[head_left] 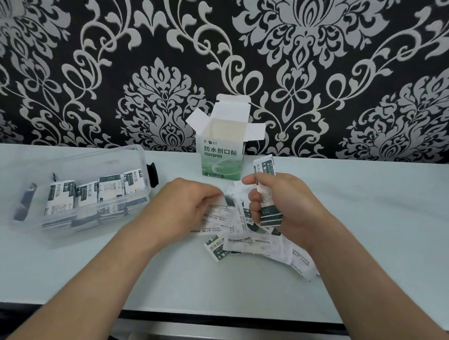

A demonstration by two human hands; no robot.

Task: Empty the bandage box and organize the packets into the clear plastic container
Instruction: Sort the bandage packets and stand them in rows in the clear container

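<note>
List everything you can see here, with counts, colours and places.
bandage box: one, white-green, open, upright at table's back
clear plastic container: one, transparent, black latches, table's left
stored packets: at least four, white-green, upright inside container
loose packets: pile, uncountable, white-green, on table beneath hands
held packets: one bundle, white-green, in right hand
blurred packet: one, dark, at left fingertips
table: one, pale, foreground
wallpaper: one, black-silver, behind
left hand: one, pinches blurred packet
right hand: one, grips held packets
</note>
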